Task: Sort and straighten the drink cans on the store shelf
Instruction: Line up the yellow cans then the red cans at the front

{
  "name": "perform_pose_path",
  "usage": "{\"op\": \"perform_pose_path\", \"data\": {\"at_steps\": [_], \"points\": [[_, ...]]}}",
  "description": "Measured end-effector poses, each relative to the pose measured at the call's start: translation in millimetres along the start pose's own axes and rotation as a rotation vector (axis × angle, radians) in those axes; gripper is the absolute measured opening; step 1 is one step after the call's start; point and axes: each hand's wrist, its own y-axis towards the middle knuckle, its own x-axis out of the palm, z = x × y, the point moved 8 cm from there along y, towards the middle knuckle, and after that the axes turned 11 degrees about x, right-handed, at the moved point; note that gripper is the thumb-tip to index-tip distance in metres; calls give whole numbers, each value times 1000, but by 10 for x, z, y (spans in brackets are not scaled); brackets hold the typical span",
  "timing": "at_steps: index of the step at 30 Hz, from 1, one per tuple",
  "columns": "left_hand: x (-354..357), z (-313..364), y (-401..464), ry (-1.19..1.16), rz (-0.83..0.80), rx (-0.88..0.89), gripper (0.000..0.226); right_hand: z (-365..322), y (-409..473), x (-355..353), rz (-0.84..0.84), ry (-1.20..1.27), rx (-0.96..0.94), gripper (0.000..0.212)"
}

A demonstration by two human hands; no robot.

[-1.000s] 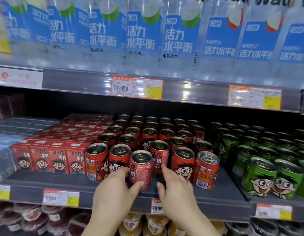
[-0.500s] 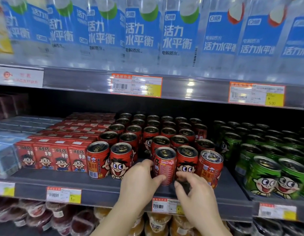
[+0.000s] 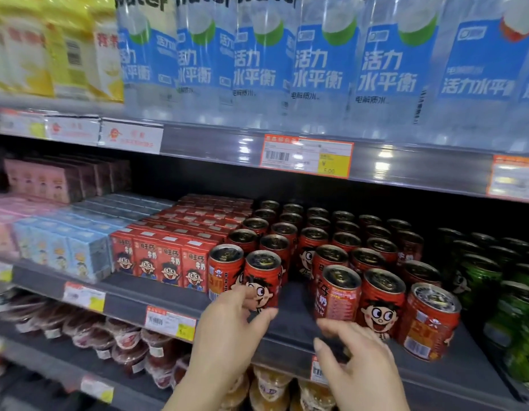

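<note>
Front row of the shelf point(image 3: 156, 301): five red cans. Left hand point(image 3: 227, 330) pinches the second can point(image 3: 261, 280). Right hand point(image 3: 355, 360) hangs loosely curled, holding nothing, just before the third can point(image 3: 337, 295).

I have both hands up at the front edge of the shelf point(image 3: 156, 304). My left hand point(image 3: 227, 333) reaches in from below that edge, forearm rising from the bottom of view, fingers curled with thumb and fingertips closing on the lower part of a red can point(image 3: 263, 280) at the front. My right hand point(image 3: 358, 366) hovers just right of it, over the same shelf edge, fingers loosely bent and pointing forward, gripping nothing, its back turned toward me.
</note>
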Motion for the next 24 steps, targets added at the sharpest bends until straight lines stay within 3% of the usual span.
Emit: {"op": "perform_pose_path", "data": {"at_steps": [4, 7, 11, 18, 24], "points": [[-338, -363, 65, 21, 83, -48, 52, -235, -23, 327, -87, 24, -4, 46], [-426, -582, 204, 57, 47, -61, 64, -361, 33, 495, -86, -50, 35, 53], [-459, -632, 445, 147, -83, 31, 49, -510, 192, 682, -43, -162, 185, 71], [-402, -596, 559, 195, -190, 239, 60, -530, 256, 787, 150, -186, 339, 54], [-342, -547, 609, 178, -198, 333, 48, -527, 191, 765, 247, -205, 361, 59]]}}
